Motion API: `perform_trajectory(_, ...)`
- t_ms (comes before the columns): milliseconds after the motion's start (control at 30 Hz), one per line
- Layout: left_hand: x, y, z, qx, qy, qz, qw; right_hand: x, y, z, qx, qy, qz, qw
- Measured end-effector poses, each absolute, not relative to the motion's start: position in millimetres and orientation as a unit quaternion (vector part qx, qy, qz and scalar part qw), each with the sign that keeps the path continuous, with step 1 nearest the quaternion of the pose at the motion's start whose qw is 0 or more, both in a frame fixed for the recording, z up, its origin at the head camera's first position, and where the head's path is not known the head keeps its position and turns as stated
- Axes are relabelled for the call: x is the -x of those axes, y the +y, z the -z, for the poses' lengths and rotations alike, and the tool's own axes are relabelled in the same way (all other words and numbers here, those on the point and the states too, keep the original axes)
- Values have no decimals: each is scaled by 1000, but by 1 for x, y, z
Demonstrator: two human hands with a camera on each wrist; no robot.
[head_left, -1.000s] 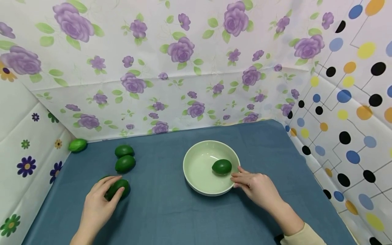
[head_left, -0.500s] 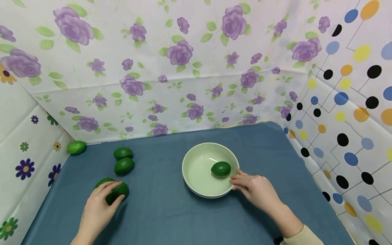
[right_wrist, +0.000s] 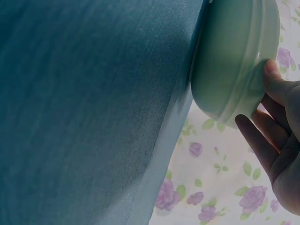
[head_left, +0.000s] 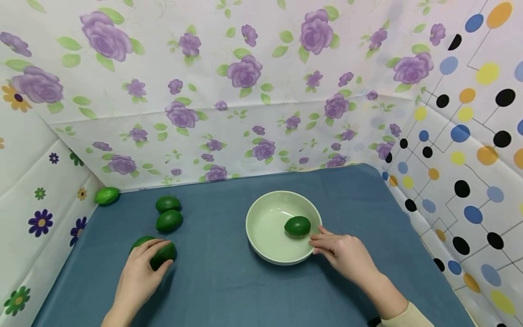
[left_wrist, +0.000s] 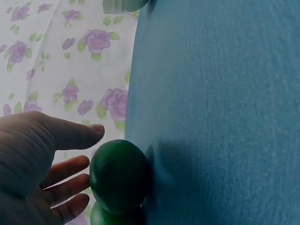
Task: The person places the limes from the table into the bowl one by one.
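In the head view, my left hand (head_left: 140,274) reaches around a dark green lime-shaped fruit (head_left: 165,256). The left wrist view shows the thumb apart from that fruit (left_wrist: 119,176), with the other fingers extended beside it. Another dark green fruit (head_left: 140,242) lies against it, partly hidden by the hand. My right hand (head_left: 345,254) holds the near right rim of a pale green bowl (head_left: 261,240); its thumb rests on the bowl's edge (right_wrist: 234,61) in the right wrist view. One dark green fruit (head_left: 297,226) lies inside the bowl.
Two more dark green fruits (head_left: 169,220) touch each other farther back on the left. A brighter green lime (head_left: 107,195) sits in the far left corner. Blue cloth (head_left: 220,286) covers the table, and patterned sheets (head_left: 229,131) stand around it.
The left hand has shifted only slightly, so more of the fruit behind its fingers shows. The right hand stays at the bowl. The head view has moved a little.
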State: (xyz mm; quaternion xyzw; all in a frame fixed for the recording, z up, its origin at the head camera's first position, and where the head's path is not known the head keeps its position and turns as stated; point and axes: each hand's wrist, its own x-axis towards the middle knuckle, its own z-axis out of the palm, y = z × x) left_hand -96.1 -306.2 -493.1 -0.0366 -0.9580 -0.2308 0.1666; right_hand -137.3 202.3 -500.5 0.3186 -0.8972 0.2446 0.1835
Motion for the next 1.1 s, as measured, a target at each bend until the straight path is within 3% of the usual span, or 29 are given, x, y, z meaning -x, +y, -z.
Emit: perform_trajectory(1100, 101, -302, 501, 42, -975, 148, 161, 137, 204, 501, -318, -895, -251, 188)
